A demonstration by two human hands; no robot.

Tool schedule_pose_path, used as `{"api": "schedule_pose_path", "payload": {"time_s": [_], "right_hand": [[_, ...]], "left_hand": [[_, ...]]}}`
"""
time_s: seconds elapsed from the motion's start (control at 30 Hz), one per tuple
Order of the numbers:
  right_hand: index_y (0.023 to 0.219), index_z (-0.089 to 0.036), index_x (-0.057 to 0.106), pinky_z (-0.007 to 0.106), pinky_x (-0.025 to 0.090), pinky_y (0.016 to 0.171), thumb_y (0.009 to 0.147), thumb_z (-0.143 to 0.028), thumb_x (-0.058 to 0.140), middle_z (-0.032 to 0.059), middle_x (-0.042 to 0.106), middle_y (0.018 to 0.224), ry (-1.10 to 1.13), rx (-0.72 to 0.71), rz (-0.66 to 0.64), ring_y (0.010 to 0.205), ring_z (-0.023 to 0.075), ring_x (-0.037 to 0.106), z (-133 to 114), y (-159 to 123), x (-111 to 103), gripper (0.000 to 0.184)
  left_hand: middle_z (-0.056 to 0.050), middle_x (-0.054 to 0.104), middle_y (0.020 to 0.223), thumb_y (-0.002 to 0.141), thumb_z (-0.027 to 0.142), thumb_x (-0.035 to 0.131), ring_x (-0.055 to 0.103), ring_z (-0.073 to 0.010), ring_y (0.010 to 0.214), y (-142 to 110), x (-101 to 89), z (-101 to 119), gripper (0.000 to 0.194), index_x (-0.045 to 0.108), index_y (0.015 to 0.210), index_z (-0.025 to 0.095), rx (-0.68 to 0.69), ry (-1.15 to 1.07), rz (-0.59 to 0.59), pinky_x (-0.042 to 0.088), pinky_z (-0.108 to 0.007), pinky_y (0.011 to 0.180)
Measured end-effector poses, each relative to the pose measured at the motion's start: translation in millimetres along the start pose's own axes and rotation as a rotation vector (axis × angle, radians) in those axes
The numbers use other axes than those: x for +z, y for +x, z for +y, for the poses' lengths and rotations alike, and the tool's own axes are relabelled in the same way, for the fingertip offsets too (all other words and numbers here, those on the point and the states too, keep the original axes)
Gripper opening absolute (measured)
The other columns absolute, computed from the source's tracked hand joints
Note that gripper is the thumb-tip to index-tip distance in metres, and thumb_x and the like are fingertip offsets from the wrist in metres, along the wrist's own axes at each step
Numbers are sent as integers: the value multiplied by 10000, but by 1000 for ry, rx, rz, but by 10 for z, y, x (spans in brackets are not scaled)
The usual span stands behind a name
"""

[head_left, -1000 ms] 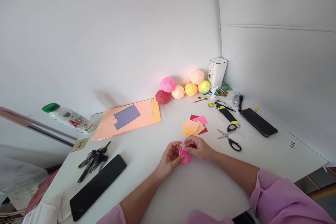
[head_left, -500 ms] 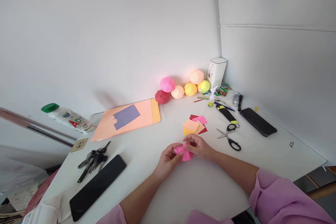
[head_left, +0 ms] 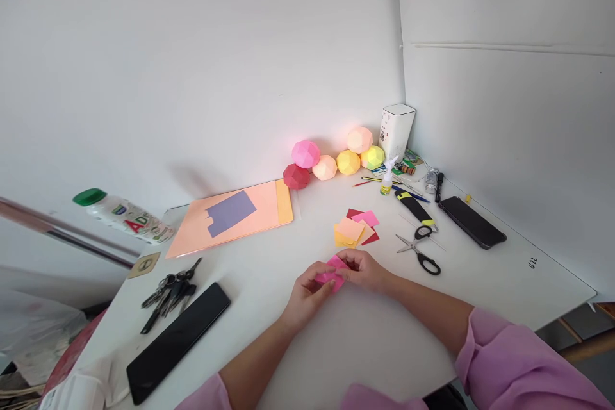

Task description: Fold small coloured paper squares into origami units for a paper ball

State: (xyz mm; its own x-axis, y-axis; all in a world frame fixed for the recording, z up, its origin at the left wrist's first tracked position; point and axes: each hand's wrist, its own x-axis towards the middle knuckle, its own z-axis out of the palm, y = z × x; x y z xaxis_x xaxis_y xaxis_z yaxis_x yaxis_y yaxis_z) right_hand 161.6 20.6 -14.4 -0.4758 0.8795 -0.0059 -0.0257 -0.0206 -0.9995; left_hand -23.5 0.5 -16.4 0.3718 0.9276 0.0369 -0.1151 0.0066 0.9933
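Observation:
Between both hands is a creased piece of bright pink paper (head_left: 337, 282), held just above the white table. My left hand (head_left: 310, 293) pinches its left side between thumb and fingers. On the paper's right and upper side, my right hand (head_left: 364, 271) is closed with thumb and fingertips gripping the sheet. The fingers cover parts of the paper, so its full folded shape is hidden. Just beyond the hands lies a small pile of coloured paper squares (head_left: 350, 228) in red, pink, peach and yellow. Scissors (head_left: 416, 248) rest partly open to the right of it.
Faceted paper balls (head_left: 348, 162) line the wall. A glue bottle (head_left: 385, 180), a utility knife (head_left: 414, 207) and a black phone (head_left: 472, 222) sit at right. At left are paper sheets (head_left: 266, 202), keys (head_left: 169, 295), a black slab-like device (head_left: 179, 343) and a leaning white bottle (head_left: 125, 216).
The pink paper has been turned and folded smaller between the fingers. My right hand's fingers have curled in closer on it. Other things stay where they were.

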Motion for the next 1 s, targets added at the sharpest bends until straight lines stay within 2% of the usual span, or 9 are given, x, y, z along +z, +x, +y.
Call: {"api": "schedule_pose_path", "payload": {"time_s": [0.1,0.23,0.37,0.47,0.57,0.73,0.9,1.0], "right_hand": [[925,-148,621,256,420,640,790,-360,639,12,572,786,-12,-8,-23,700,125,530,-32,-1,3,252],[981,-156,613,269,430,663,753,-384,677,34,596,865,28,26,-31,750,146,550,-58,-8,7,329],[860,-153,597,230,369,542,752,-423,668,-11,533,693,14,60,17,590,103,473,-31,-6,2,299],[753,-155,559,217,298,481,778,-447,627,-46,441,582,-49,67,44,508,81,378,-2,3,-9,301],[685,-157,511,215,274,474,786,-439,615,-50,408,580,-82,54,24,507,77,346,5,5,-13,316],[654,-152,505,218,266,487,780,-400,624,-46,402,594,-145,48,-5,526,78,341,-12,-9,-7,302],[734,-147,577,228,305,525,738,-382,674,-31,453,637,-102,41,-11,570,94,387,-18,-11,1,254],[732,-141,588,234,317,534,732,-377,683,-25,474,639,-75,31,22,576,98,403,-14,-6,5,254]], "left_hand": [[-38,585,904,778,326,648,554,-163,811,-1,-12,-30,246,666,1005,232,45,37,-9,464,-297,707],[-31,585,930,778,316,652,559,-162,835,-4,-25,-83,358,625,1131,262,51,12,72,471,-300,731],[-26,593,903,785,310,647,550,-154,817,-5,-34,-100,324,641,1105,260,51,28,137,469,-295,732],[-37,592,879,778,310,652,544,-157,792,3,-39,-96,222,690,985,240,101,72,132,464,-285,690],[-37,553,859,791,306,634,530,-150,766,7,-33,-77,158,702,919,241,151,95,97,456,-267,647],[-30,498,879,821,323,585,511,-146,769,-19,-4,-31,275,649,1084,274,85,178,-41,455,-249,615],[-24,503,896,830,322,578,502,-144,785,-34,-22,-96,385,560,1213,280,69,193,29,457,-250,635],[-25,517,884,825,330,590,504,-146,785,-28,-35,-157,392,564,1211,267,61,166,83,462,-267,666]]}}
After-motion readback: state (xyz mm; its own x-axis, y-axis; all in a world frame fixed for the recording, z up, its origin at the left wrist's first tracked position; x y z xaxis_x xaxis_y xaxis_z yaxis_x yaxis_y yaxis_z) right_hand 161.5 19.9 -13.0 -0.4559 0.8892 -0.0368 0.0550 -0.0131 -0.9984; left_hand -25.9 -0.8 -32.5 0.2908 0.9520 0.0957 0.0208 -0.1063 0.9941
